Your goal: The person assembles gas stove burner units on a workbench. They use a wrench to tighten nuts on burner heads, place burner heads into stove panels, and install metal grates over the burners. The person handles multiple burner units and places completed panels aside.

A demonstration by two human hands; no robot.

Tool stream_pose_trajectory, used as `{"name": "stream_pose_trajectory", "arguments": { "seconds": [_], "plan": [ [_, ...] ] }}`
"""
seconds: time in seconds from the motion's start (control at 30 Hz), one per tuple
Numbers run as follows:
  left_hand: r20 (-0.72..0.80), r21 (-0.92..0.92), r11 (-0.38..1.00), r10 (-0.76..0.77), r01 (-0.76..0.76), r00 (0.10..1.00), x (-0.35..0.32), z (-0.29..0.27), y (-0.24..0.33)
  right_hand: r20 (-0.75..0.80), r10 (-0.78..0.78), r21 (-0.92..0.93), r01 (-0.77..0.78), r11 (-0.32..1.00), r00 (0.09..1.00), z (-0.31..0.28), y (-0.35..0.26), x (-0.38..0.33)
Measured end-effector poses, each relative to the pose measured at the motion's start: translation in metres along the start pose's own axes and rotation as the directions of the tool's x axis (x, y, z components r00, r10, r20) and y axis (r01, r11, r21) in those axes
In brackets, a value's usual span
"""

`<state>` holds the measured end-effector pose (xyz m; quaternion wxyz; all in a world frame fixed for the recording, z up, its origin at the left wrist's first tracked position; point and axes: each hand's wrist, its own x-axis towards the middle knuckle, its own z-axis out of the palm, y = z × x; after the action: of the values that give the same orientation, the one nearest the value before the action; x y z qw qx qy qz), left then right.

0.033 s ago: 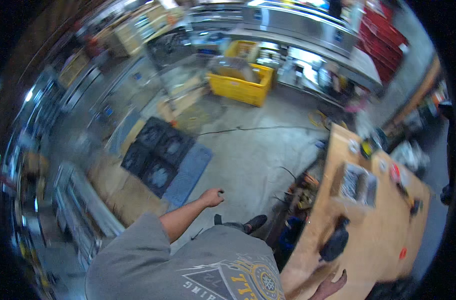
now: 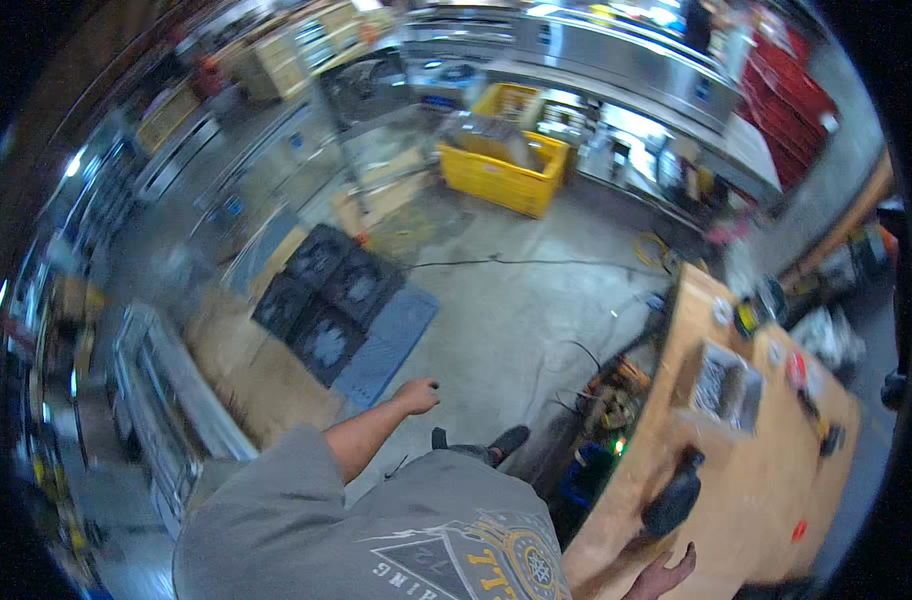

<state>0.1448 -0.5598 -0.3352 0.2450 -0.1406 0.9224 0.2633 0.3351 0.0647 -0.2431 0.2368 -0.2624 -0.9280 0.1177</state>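
My left hand [image 2: 417, 396] hangs over the grey floor with its fingers loosely curled and a small gap between them. Nothing shows in it, and the nearest thing is a blue-grey plastic pallet or mat [image 2: 388, 345]. At the lower right, my right hand [image 2: 664, 577] is beside the wooden tabletop [image 2: 746, 480], one finger raised apart from the others and no object visible in it. A black rounded object with a short neck [image 2: 673, 497], its kind unclear, lies on the tabletop just beyond that hand. Farther along the tabletop stands an open box [image 2: 747, 398] of small silvery metal pieces.
Black square panels [image 2: 328, 340] lie left of my left hand, with metal rails [image 2: 181, 390] beyond. A dark cable [image 2: 496, 261] crosses the floor. Ahead stand a yellow crate [image 2: 501, 183] and a long metal bench [image 2: 626, 80]. Red-handled and dark tools [image 2: 798, 370] lie on the tabletop.
My view has turned slightly, so the surroundings sit a little farther right and lower. My left hand shifts slightly left in the picture; my right hand barely moves.
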Motion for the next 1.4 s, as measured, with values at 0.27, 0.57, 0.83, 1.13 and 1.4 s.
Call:
{"name": "stream_pose_trajectory", "arguments": {
  "seconds": [0.27, 0.57, 0.83, 1.13, 1.4],
  "plan": [
    [0.157, -0.045, 0.903, -0.415, 0.427, 0.896, -0.082, 0.070, -0.250, 0.091, -0.288, 0.355, 0.239, 0.904, 0.953, -0.010, -0.244, 0.074],
    [0.139, -0.411, 0.732, -0.538, 0.543, 0.831, 0.011, 0.011, -0.328, 0.643, -0.444, 0.188, 0.433, 0.881, 0.624, 0.084, -0.474, -0.015],
    [-0.059, -0.501, 0.692, -0.627, 0.520, 0.777, 0.250, -0.060, -0.484, 0.980, -0.116, 0.057, 0.334, 0.941, 0.159, 0.247, -0.550, -0.122],
    [-0.080, -0.464, 0.684, -0.666, 0.563, 0.742, 0.467, -0.072, -0.526, 0.974, 0.063, -0.128, 0.296, 0.947, 0.220, 0.348, -0.623, -0.127],
    [-0.171, -0.380, 0.685, -0.712, 0.621, 0.681, 0.508, -0.047, -0.548, 0.973, 0.098, -0.156, 0.282, 0.947, 0.208, 0.390, -0.643, -0.107]
  ]
}}
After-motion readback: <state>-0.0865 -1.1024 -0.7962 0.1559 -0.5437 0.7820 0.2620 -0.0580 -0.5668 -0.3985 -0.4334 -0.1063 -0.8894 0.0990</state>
